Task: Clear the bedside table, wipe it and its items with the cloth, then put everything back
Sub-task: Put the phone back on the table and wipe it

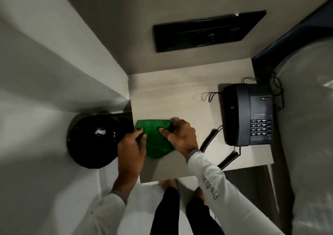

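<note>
A green cloth (pixel 156 141) lies bunched on the pale bedside table (pixel 167 94), near its left front part. My left hand (pixel 132 148) grips the cloth's left edge with closed fingers. My right hand (pixel 180 135) holds the cloth's right upper edge, thumb pressed on top. A dark grey desk phone (pixel 250 114) rests on the table's right side, its coiled cord (pixel 227 160) running down toward the front edge. Something small and pale shows just behind my right hand, too blurred to name.
A round black bin (pixel 93 141) with a dark liner stands on the floor left of the table. A black switch panel (pixel 207 30) is set in the wall behind. Bedding (pixel 310 117) lies along the right. My legs and feet are below the table's front edge.
</note>
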Demonstrator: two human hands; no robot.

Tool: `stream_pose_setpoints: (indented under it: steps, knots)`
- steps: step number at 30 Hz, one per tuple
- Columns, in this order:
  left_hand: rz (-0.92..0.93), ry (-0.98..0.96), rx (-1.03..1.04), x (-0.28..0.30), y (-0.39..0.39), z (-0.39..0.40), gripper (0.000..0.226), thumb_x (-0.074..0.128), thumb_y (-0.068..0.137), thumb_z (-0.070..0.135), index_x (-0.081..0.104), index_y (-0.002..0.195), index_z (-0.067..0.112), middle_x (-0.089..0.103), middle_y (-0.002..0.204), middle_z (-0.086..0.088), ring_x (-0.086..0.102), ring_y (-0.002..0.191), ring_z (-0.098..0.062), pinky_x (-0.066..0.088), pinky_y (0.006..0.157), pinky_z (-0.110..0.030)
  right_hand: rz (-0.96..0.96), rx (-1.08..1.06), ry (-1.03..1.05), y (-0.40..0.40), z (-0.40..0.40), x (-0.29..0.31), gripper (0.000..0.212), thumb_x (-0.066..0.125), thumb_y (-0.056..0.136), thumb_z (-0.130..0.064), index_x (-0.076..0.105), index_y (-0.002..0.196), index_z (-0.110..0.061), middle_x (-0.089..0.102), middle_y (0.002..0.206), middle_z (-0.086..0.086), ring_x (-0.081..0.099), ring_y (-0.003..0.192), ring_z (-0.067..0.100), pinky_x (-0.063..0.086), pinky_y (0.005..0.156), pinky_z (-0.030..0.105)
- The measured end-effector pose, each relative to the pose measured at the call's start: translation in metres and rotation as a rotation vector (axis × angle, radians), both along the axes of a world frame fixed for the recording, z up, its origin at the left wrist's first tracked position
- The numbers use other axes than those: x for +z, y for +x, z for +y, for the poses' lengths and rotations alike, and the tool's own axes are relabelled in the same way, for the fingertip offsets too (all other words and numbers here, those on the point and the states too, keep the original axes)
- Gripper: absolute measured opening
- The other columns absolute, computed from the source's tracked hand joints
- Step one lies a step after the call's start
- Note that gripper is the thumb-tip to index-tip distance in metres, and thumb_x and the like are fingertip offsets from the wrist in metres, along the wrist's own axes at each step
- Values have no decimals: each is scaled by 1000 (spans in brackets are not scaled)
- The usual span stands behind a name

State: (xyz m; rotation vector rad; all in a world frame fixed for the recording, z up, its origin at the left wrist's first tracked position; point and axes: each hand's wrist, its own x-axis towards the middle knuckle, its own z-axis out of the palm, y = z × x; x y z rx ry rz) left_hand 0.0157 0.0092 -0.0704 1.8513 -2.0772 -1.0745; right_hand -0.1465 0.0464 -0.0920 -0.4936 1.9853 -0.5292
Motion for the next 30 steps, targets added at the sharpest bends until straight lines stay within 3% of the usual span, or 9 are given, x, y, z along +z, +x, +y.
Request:
stream_pose_setpoints:
  steps: [5,7,10,14,18,20,23,26,30]
  knots:
    - [135,58,170,-3,3,25,11,79,85,4,73,82,12,69,72,5,66,64,-2,55,63,-17,-153,-30,3,12,13,-4,44,89,72,-38,76,108,-17,78,102,2,74,103,22,56,83,23]
    - [249,189,247,-4,4,33,21,80,83,1,69,78,18,73,76,0,72,72,-5,64,71,-29,-199,-74,-56,8,22,0,35,85,80,-28,76,111,-14,78,108,7,73,106,26,59,95,35]
    - [447,285,261,1,-8,36,20,80,84,5,72,88,23,77,88,-6,77,85,-26,66,75,-51,-408,-261,-180,-9,40,13,20,75,90,-14,68,109,-12,76,112,12,71,112,33,58,100,46]
    - [643,156,172,19,-53,26,21,63,97,34,57,116,38,73,104,16,72,93,-4,58,78,-19,-586,-691,-335,-53,65,49,38,74,86,-16,65,121,-3,78,111,13,75,105,32,64,83,42]
    - [486,-100,-72,20,-113,6,41,38,107,38,50,143,21,65,132,-2,63,120,-15,50,103,-26,-68,-728,-663,-112,82,86,35,71,93,-17,65,126,-8,77,118,10,73,113,23,62,93,40]
    - [282,-304,-367,11,-147,-7,50,39,107,36,43,152,17,54,149,-11,51,138,-23,34,119,-23,376,-519,-768,-141,82,92,37,64,96,-11,62,132,-6,70,130,12,66,125,22,53,108,45]
    - [-61,-412,-738,-11,-195,-17,64,35,104,53,26,161,26,37,162,-17,36,150,-33,30,122,-45,809,-89,-667,-178,70,73,55,58,88,-6,56,142,-7,48,154,21,42,147,37,31,122,57]
    - [-248,-273,-924,-40,-213,-17,72,36,98,60,19,161,29,17,169,-20,17,158,-35,17,125,-59,796,270,-378,-185,62,41,68,59,86,-14,46,153,-20,24,167,21,19,157,40,19,123,63]
    - [-298,-286,-966,-57,-211,-19,83,27,89,70,20,161,30,11,171,-19,11,159,-33,11,124,-66,825,331,-437,-181,78,9,69,57,91,-21,37,157,-23,15,169,22,9,159,39,16,125,62]
